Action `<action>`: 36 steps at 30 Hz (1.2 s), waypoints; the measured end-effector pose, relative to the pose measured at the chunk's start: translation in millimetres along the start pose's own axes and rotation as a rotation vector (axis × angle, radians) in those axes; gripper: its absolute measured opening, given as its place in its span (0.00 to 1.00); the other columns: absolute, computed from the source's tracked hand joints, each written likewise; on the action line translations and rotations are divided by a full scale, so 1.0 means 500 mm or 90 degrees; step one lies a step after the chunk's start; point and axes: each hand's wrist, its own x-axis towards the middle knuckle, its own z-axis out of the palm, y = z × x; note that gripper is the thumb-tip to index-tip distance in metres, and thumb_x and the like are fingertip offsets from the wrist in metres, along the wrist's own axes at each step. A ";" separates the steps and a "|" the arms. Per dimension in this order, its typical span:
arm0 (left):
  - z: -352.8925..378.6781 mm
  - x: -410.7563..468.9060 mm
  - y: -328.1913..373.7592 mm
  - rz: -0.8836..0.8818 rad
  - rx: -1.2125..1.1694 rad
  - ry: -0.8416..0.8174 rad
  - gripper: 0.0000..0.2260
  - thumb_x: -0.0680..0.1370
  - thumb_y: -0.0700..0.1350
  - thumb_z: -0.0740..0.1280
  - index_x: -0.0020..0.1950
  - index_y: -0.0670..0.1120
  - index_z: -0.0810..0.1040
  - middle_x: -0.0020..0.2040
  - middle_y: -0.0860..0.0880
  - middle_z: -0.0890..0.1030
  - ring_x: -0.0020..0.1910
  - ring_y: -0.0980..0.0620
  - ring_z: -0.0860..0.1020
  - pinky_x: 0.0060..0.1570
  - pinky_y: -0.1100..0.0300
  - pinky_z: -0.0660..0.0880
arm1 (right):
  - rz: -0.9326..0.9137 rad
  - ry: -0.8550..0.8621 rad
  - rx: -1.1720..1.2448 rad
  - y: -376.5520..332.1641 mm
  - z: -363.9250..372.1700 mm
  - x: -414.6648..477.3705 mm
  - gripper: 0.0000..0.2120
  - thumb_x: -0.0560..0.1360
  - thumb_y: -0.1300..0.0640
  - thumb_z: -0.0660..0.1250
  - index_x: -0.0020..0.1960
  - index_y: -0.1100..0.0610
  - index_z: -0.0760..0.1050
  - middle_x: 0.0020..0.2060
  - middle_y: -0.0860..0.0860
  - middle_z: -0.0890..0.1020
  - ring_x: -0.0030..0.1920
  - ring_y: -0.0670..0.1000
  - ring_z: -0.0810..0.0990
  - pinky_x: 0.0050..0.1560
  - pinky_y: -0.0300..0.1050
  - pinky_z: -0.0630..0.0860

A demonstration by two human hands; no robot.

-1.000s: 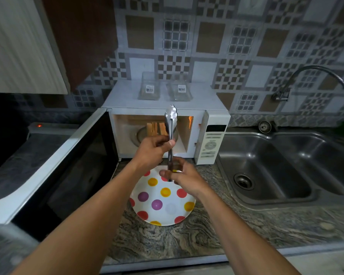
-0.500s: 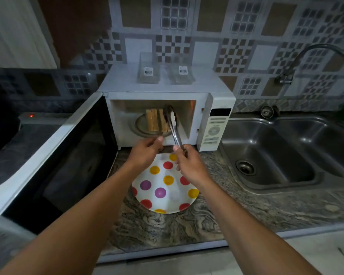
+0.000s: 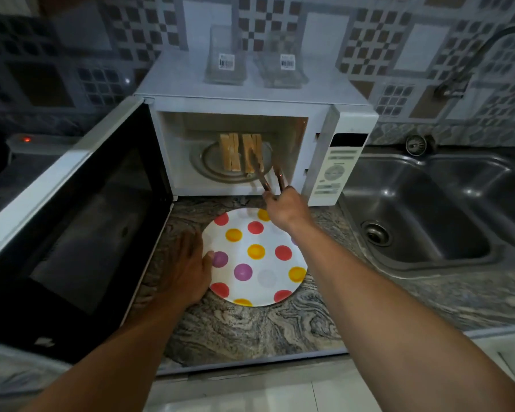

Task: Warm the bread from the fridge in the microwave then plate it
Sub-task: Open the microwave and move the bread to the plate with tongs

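Looking down at the bench (image 3: 235,331), I see the left hand (image 3: 188,269) lying flat on it with the fingers straight. It holds nothing. Its thumb touches the left edge of the spotty plate (image 3: 260,292).

The right hand (image 3: 283,206) is curled tight round the back end of the tongs (image 3: 268,176). The tongs point away from me, into the open microwave (image 3: 250,105). Their two arms are spread apart. The left arm lies on the right stack of bread, and the right arm sits just beside it.

The bread (image 3: 230,156) is inside the microwave, on the round glass tray (image 3: 211,165). It is in two stacks, side by side, with a small gap between them. The slices stand on their edges. Their long sides run from front to back, and the near ends point at me.

The bread is past the right hand, at the tips of the tongs. It is well apart from the left hand. The plate lies on the bench in front of the microwave, between the two hands. The microwave door (image 3: 72,233) hangs open on the left.
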 end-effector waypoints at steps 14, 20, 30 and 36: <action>0.022 0.032 -0.003 -0.003 0.068 0.033 0.26 0.84 0.50 0.47 0.82 0.44 0.49 0.81 0.41 0.54 0.80 0.42 0.50 0.78 0.43 0.48 | 0.002 -0.035 -0.048 -0.049 0.022 0.085 0.18 0.82 0.47 0.63 0.61 0.62 0.75 0.58 0.60 0.80 0.58 0.61 0.79 0.45 0.47 0.70; 0.026 0.036 -0.009 -0.007 0.076 0.031 0.28 0.82 0.51 0.44 0.82 0.44 0.50 0.81 0.40 0.55 0.80 0.42 0.51 0.77 0.43 0.49 | 0.007 -0.034 -0.067 -0.051 0.041 0.110 0.15 0.82 0.51 0.63 0.61 0.61 0.76 0.59 0.59 0.81 0.58 0.60 0.80 0.51 0.49 0.75; 0.019 0.028 -0.002 -0.003 0.074 0.040 0.32 0.78 0.53 0.40 0.82 0.45 0.49 0.81 0.42 0.54 0.81 0.43 0.49 0.78 0.45 0.47 | 0.006 0.012 -0.133 -0.046 0.050 0.119 0.15 0.82 0.54 0.62 0.65 0.60 0.71 0.60 0.58 0.79 0.60 0.59 0.79 0.49 0.48 0.72; 0.016 0.028 0.001 -0.006 0.065 0.030 0.32 0.78 0.53 0.40 0.82 0.45 0.48 0.82 0.43 0.53 0.81 0.44 0.48 0.77 0.45 0.46 | -0.007 0.030 -0.167 -0.042 0.041 0.119 0.15 0.82 0.53 0.60 0.65 0.60 0.71 0.60 0.58 0.80 0.59 0.60 0.79 0.52 0.50 0.74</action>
